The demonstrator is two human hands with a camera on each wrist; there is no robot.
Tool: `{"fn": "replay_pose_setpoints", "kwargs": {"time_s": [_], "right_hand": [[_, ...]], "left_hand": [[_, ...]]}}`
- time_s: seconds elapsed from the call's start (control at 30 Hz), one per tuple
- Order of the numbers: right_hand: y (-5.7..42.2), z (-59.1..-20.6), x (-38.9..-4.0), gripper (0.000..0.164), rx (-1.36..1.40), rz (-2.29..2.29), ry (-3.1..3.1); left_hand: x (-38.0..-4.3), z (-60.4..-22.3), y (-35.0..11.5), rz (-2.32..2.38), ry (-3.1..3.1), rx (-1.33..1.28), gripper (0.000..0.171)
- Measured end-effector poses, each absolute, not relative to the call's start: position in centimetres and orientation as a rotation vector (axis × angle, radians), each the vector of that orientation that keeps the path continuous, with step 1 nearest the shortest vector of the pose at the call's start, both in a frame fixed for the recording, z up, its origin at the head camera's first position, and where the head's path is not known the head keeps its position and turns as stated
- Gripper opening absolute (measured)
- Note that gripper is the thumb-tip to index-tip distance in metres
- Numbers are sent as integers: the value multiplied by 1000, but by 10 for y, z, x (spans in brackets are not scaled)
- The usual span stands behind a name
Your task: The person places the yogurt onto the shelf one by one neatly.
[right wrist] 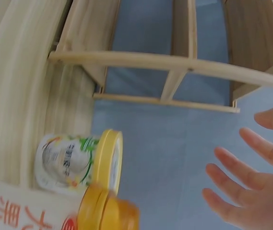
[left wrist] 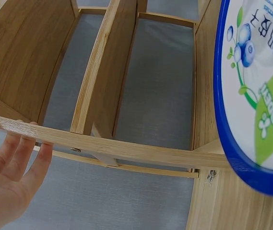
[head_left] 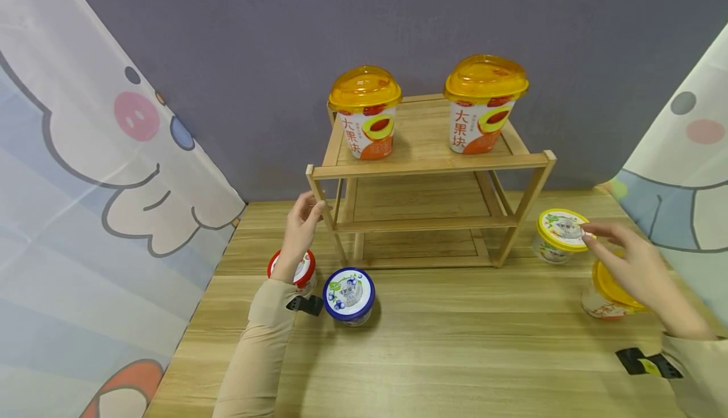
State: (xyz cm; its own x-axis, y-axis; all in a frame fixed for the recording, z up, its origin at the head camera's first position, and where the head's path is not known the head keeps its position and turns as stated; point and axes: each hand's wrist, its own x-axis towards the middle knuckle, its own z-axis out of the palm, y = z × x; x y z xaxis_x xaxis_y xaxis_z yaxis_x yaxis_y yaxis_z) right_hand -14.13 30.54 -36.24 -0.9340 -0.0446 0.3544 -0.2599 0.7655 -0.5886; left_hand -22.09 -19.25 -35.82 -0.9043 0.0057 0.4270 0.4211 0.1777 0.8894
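Note:
My left hand (head_left: 300,228) is at the left front post of a two-tier wooden shelf (head_left: 432,166). In the left wrist view its fingertips (left wrist: 42,153) lie against the post. Below that forearm stand a red-lidded cup (head_left: 307,270) and a blue-lidded cup (head_left: 349,294). My right hand (head_left: 634,269) holds nothing, its fingers spread apart in the right wrist view. It hovers beside a yellow-lidded cup (head_left: 560,231), overlapping an orange-lidded cup (head_left: 604,301) in the head view. Two domed yogurt cups (head_left: 368,114) with yellow peach pictures stand on the shelf's top tier.
The shelf stands on a wood-grain table (head_left: 432,342) close to a grey back wall (head_left: 273,76). Cartoon-printed curtains (head_left: 74,152) hang at both sides. A black strap (head_left: 648,363) is on each wrist.

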Motion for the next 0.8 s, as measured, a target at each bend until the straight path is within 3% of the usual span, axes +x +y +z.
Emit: {"fn": "replay_pose_setpoints", "kwargs": {"time_s": [0.8], "right_hand": [[357, -390, -144, 40, 396, 731, -2856]], "left_hand": [[-204, -335, -182, -1780, -2184, -338, 25]]}}
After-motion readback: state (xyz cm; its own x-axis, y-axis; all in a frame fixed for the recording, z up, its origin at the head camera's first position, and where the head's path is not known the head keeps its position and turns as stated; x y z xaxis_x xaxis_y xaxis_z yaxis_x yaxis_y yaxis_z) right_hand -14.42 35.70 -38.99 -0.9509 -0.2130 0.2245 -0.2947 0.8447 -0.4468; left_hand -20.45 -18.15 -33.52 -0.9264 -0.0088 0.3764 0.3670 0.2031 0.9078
